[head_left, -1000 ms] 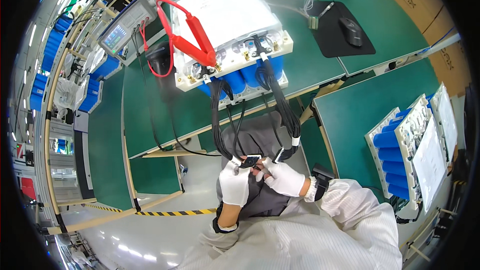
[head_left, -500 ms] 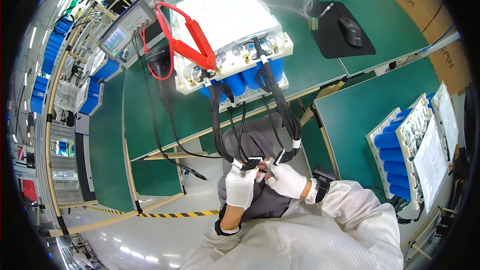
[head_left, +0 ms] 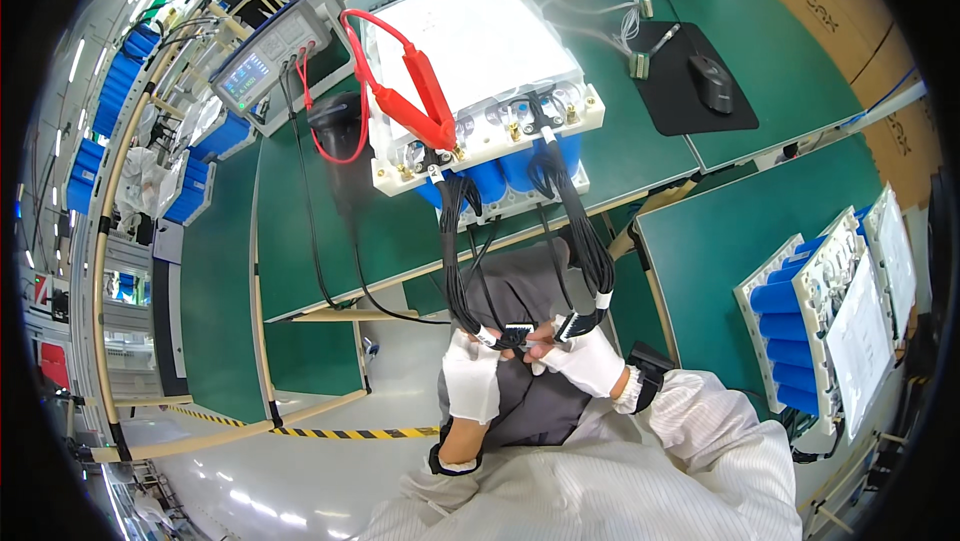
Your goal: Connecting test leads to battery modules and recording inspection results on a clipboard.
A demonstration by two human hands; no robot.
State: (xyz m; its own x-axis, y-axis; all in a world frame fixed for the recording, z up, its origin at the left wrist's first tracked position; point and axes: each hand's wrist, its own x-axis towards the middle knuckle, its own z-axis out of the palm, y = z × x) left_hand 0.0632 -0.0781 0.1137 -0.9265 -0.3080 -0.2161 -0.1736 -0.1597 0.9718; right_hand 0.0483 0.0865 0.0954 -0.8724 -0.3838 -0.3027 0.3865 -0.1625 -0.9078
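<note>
**Two cable plugs held end to end below the counter edge**

A large white battery pack (head_left: 480, 91) with blue cells is seen on the green counter (head_left: 300, 231), close to its near edge. From the pack's front face two bundles of black cables are led down over the edge: the left bundle (head_left: 452, 261) and the right bundle (head_left: 585, 241). Each bundle ends in a small plug, and both plugs are held in front of the lap, well below the pack. The left hand (head_left: 472, 376), gloved in white, is closed around the left plug (head_left: 505, 334); the right hand (head_left: 585, 361), also gloved, is closed around the right plug (head_left: 570, 324). The plugs lie just beside each other between the two hands, their long axes running roughly left to right, so that their ends are turned toward one another. Neither hand is nearer than the other; each is already on its own plug.

Compared with the view a second earlier, the hands and bundles are found in nearly the same place; only a slight closing of the gap between the plugs can be made out, and whether they now touch cannot be told.
</note>
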